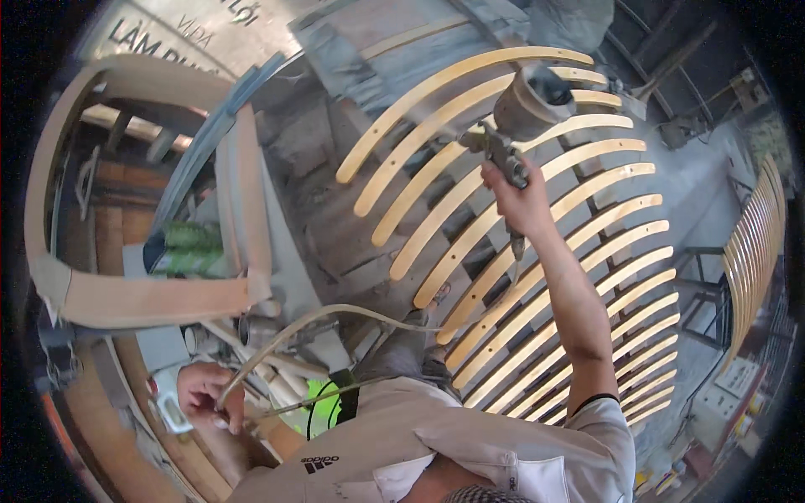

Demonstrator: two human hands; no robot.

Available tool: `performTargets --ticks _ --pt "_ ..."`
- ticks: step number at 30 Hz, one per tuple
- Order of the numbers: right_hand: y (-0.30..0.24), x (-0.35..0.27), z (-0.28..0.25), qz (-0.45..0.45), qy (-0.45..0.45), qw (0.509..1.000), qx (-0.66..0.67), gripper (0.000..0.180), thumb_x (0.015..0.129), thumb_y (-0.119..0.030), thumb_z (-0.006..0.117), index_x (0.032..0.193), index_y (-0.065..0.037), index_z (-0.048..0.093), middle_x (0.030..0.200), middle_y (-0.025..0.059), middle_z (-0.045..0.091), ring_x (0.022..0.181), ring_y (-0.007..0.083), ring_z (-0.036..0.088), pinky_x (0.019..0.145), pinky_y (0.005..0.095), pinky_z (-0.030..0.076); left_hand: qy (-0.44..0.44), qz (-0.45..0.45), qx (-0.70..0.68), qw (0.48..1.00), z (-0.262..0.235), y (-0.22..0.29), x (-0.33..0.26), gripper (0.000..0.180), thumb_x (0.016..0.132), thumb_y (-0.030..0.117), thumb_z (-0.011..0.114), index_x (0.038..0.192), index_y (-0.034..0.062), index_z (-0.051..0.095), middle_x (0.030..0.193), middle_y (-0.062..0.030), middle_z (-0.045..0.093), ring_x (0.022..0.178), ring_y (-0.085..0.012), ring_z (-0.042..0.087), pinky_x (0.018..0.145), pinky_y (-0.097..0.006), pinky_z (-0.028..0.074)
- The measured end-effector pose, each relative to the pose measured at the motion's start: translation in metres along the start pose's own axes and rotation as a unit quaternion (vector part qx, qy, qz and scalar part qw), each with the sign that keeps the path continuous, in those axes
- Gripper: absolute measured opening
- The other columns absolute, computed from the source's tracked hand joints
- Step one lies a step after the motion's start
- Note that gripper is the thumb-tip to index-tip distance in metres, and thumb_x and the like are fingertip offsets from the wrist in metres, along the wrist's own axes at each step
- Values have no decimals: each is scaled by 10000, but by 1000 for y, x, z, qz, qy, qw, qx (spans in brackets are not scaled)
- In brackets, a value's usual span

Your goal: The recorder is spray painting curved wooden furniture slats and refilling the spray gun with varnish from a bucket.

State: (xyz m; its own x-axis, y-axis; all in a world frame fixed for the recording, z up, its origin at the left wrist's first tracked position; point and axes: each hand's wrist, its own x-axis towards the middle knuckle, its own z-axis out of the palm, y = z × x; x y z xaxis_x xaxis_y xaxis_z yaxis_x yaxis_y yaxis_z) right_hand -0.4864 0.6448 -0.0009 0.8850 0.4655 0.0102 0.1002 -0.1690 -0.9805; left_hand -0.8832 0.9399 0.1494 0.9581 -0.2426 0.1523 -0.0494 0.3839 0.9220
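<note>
My right hand (518, 197) is closed round the handle of a spray gun (503, 155), with a round grey cup (530, 102) on its top. It is held over the far rows of curved wooden slats (470, 222), pale and glossy, with small dark holes near their ends. My left hand (210, 396), low at the left, is closed on a pale air hose (289, 329). The hose bends up from that hand and runs right toward the slats. A faint haze shows left of the gun's nozzle; whether it is spray I cannot tell.
A large curved wooden frame (151, 298) stands at the left, with green wrapped bundles (191, 249) inside it. Below it sits a white jug (170, 402). A rack of finished-looking curved slats (755, 251) leans at the far right. Grey sheeting (335, 50) covers something at the back.
</note>
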Motion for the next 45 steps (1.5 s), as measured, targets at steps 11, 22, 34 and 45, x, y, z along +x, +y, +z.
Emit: performTargets --ticks 11,22,34,45 --pt "-5 -115 48 6 -184 983 23 181 889 -159 701 951 -4 632 658 1 579 635 57 484 563 268 407 39 43 15 998 36 2 -18 602 782 4 704 1302 -154 446 587 -153 646 430 -193 607 365 -266 419" --pt "43 -101 15 -6 -6 1000 -13 135 867 -95 675 947 5 633 584 68 569 553 99 498 532 305 432 20 18 30 999 8 -2 -10 600 758 3 720 1280 -152 467 557 -146 636 434 -187 615 371 -270 440" --pt "59 3 -63 76 144 987 -11 226 900 -166 657 1045 8 642 738 56 656 667 94 561 608 283 454 80 -65 1 995 -43 -1 41 227 788 128 738 700 -4 576 555 -108 595 400 -198 542 338 -303 373" --pt "109 96 -155 32 279 958 -67 294 878 -226 673 1035 20 641 725 83 648 660 146 565 634 328 471 70 19 114 991 -59 -25 101 560 846 58 649 1303 -41 341 577 -60 499 396 -124 437 364 -261 329"
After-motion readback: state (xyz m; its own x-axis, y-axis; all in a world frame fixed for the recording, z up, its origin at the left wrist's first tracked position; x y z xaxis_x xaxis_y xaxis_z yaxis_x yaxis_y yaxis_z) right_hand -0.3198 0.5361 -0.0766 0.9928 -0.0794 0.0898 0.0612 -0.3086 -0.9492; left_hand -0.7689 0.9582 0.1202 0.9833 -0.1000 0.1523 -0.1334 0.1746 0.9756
